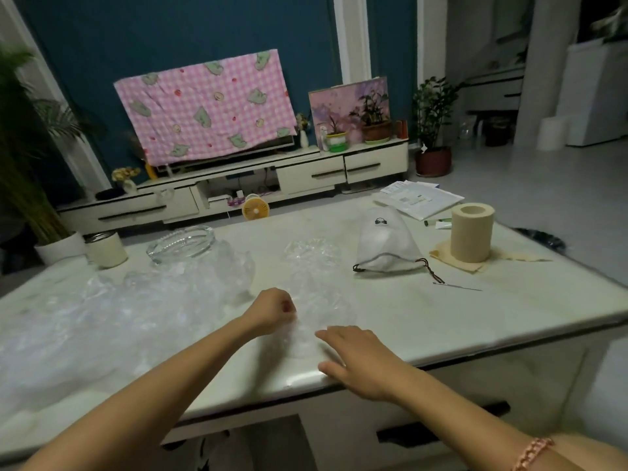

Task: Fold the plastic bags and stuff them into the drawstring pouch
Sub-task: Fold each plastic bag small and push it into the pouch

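Observation:
A clear plastic bag (317, 302) lies flat on the pale table (475, 321) near its front edge. My left hand (272, 311) pinches the bag's left edge with curled fingers. My right hand (356, 360) rests flat on the bag's near end, fingers straight. More crumpled clear bags (190, 280) are heaped to the left, and another clear bag (311, 251) sits further back. The white mesh drawstring pouch (385, 244) lies at the right, its dark cord trailing toward me.
A glass ashtray (181, 244) and a lidded cup (105, 249) stand at the back left. A paper roll (472, 231) on a cloth and some papers (418, 198) occupy the back right. A thin needle-like rod (457, 286) lies near the pouch cord.

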The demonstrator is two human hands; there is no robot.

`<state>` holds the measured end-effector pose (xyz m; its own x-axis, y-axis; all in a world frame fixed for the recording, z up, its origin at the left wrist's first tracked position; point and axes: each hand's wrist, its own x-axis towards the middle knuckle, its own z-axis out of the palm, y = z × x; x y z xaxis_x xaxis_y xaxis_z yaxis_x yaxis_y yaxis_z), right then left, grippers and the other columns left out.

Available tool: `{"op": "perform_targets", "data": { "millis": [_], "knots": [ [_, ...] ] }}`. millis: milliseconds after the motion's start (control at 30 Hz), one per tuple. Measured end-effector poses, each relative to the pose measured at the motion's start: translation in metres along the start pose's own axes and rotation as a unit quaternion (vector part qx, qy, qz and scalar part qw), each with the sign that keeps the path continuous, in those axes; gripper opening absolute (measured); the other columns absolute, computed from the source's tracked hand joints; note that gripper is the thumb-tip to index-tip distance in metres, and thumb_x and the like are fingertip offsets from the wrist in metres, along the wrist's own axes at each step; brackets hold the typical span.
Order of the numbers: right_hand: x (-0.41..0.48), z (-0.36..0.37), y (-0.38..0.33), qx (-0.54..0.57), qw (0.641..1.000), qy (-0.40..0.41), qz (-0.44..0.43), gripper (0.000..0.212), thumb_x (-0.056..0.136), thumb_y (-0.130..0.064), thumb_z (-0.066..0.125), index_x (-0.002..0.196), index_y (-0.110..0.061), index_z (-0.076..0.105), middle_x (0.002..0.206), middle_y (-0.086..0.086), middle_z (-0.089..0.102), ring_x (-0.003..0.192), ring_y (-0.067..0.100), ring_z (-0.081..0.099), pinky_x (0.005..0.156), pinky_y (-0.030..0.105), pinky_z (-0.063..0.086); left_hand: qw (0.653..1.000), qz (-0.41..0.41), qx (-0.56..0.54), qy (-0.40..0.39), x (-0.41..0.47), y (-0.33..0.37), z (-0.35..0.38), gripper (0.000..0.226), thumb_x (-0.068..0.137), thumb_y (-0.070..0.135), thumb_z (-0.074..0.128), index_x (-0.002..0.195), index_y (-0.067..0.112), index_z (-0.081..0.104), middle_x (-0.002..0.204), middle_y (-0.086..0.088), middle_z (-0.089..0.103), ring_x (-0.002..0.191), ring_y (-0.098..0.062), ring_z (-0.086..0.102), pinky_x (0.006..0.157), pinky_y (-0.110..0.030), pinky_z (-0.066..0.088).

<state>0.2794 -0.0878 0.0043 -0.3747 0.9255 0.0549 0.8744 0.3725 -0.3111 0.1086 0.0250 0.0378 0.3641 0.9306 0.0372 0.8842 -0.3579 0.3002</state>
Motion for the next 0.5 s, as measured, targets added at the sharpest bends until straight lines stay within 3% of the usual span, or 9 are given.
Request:
{"op": "perform_targets", "data": {
  "millis": [133, 300, 400, 500],
  "knots": [
    [0.002, -0.001, -0.003, -0.028, 0.999, -0.016, 0.016, 0.055, 0.099, -0.043, 0.037, 0.148, -0.023, 0.024, 0.15, 0.003, 0.033, 0.135, 0.023, 0.03, 0.109, 0.034, 0.023, 0.997, -0.009, -0.03, 0.064, 0.001, -0.014, -0.011, 0.014, 0.09, 0.014, 0.057, 0.093, 0.003, 0.066, 0.098, -0.008, 0.066, 0.09, -0.021, 0.058, 0.068, -0.02, 0.037],
    [0.037, -0.012, -0.001, -0.092, 0.993, -0.043, 0.061, 0.049, 0.099, -0.043, 0.034, 0.141, -0.017, 0.036, 0.141, 0.006, 0.042, 0.13, 0.026, 0.036, 0.106, 0.035, 0.026, 0.989, -0.01, -0.093, 0.113, 0.0, -0.042, -0.027, 0.013, 0.094, 0.016, 0.052, 0.095, 0.008, 0.062, 0.108, -0.008, 0.064, 0.097, -0.021, 0.058, 0.084, -0.031, 0.047],
    [0.068, -0.009, 0.017, -0.128, 0.987, -0.034, 0.093, 0.044, 0.099, -0.046, 0.028, 0.126, -0.016, 0.045, 0.126, 0.007, 0.048, 0.121, 0.027, 0.041, 0.097, 0.034, 0.029, 0.987, 0.023, -0.091, 0.128, -0.007, -0.041, -0.034, 0.014, 0.095, 0.019, 0.049, 0.097, 0.011, 0.061, 0.109, -0.004, 0.063, 0.099, -0.018, 0.056, 0.084, -0.028, 0.045],
    [0.097, -0.004, 0.036, -0.131, 0.981, -0.033, 0.137, 0.053, 0.099, -0.049, 0.022, 0.137, -0.015, 0.038, 0.147, 0.01, 0.032, 0.138, 0.026, 0.025, 0.109, 0.036, 0.021, 0.991, 0.067, 0.004, 0.118, -0.022, -0.036, -0.033, 0.019, 0.098, 0.026, 0.043, 0.105, 0.016, 0.058, 0.108, 0.002, 0.059, 0.098, -0.015, 0.054, 0.078, -0.022, 0.037]
  ]
}}
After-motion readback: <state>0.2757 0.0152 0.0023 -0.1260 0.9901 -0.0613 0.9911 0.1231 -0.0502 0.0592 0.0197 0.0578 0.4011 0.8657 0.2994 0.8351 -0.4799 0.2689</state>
